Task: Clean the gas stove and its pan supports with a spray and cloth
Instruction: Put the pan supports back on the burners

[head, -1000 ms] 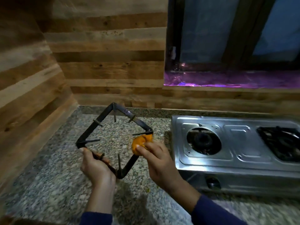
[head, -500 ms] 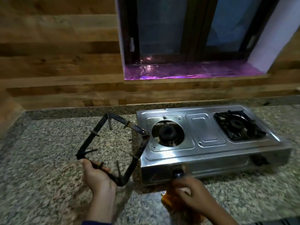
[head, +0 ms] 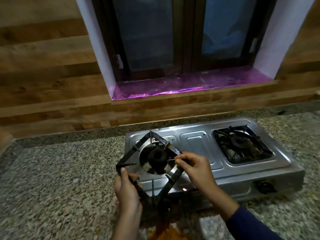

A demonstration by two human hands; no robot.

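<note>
A steel two-burner gas stove (head: 197, 144) stands on the granite counter under the window. Both hands hold a black square pan support (head: 138, 149) tilted over the left burner (head: 156, 155). My left hand (head: 127, 189) grips its near left edge. My right hand (head: 194, 168) pinches its right corner. The right burner has its own pan support (head: 242, 146) in place. An orange cloth (head: 166, 231) lies on the counter at the bottom edge, between my forearms. No spray is in view.
The speckled granite counter (head: 60, 179) stretches left of the stove. A wood-panelled wall (head: 52, 84) rises behind, with a window and a purple-lit sill (head: 181, 87). The stove's knob (head: 265, 187) sits on its front right.
The orange cloth left my right hand and now lies on the counter. That hand took hold of the pan support, which moved right from over the counter to over the left burner.
</note>
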